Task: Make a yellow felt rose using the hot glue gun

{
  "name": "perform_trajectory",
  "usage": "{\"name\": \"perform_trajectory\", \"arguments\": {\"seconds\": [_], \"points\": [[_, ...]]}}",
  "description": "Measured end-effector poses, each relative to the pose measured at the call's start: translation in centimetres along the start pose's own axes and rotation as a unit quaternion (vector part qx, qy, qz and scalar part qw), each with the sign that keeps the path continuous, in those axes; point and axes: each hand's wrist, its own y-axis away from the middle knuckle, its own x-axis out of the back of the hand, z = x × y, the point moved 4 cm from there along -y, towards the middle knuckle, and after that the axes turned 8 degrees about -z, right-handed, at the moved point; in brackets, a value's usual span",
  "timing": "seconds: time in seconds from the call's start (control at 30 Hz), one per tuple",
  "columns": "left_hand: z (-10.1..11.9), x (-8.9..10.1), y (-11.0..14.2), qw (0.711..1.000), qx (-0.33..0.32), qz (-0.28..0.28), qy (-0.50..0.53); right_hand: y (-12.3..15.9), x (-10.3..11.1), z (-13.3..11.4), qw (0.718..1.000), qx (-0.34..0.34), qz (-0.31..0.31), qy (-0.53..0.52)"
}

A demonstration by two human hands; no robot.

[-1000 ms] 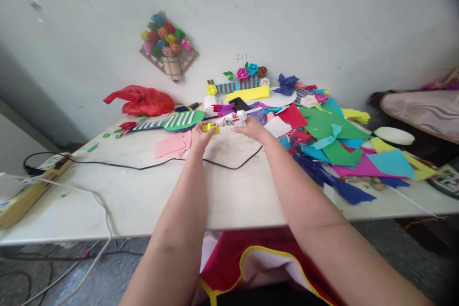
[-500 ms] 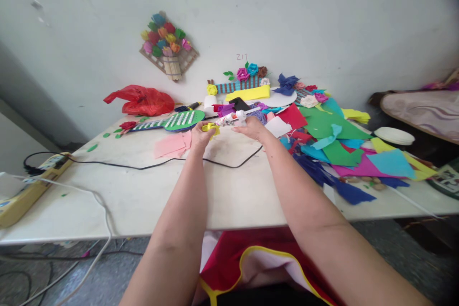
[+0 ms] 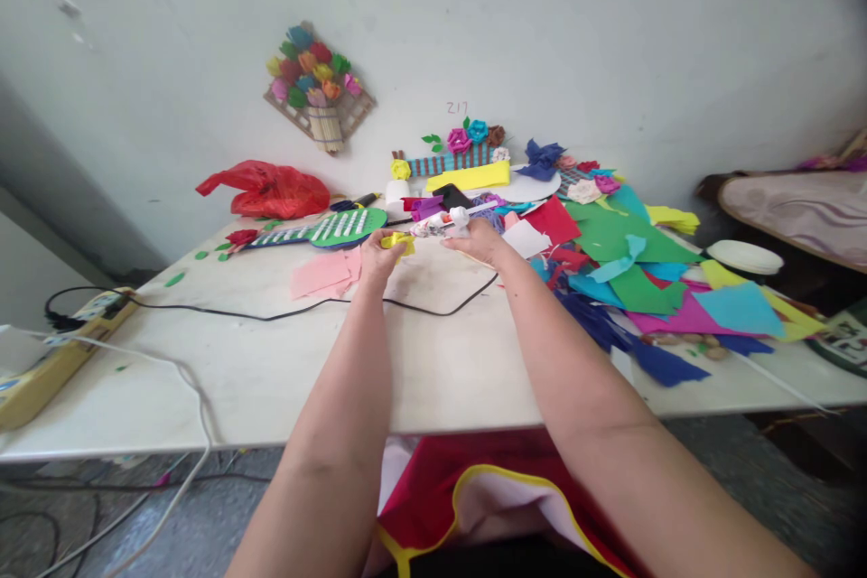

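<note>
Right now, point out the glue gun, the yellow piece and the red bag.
Glue gun [image 3: 434, 224], head view: on its body.
Yellow piece [image 3: 401, 241], head view: on its visible middle.
Red bag [image 3: 279, 192], head view: on its bulging front.

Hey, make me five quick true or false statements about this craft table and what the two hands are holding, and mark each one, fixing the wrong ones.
1. The left hand holds a crumpled yellow paper piece. True.
2. The right hand holds a red plastic bag. False: the right hand holds a white tool resembling a glue gun; the red bag lies at the table's back left.
3. Flat pink paper sheets lie at the table's right end. False: the pink sheets lie just left of the left hand.
4. A bouquet of multicoloured flowers hangs on the wall. True.
5. A long pale-yellow power strip lies at the table's left end. True.
</note>
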Motion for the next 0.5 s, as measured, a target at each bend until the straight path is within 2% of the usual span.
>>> {"name": "perform_trajectory", "arguments": {"seconds": [0.13, 0.33, 0.5], "points": [[0.0, 0.0, 0.0, 1.000, -0.002, 0.002, 0.010, -0.1, -0.2, 0.4, 0.995, -0.023, -0.023, -0.089], [-0.4, 0.1, -0.1, 0.999, 0.006, 0.001, 0.053, 0.1, -0.1, 1.1, 0.975, -0.034, 0.029, -0.218], [-0.7, 0.3, -0.2, 0.993, 0.026, 0.021, 0.117, -0.3, -0.5, 2.5, 0.966, -0.069, 0.072, -0.238]]}}
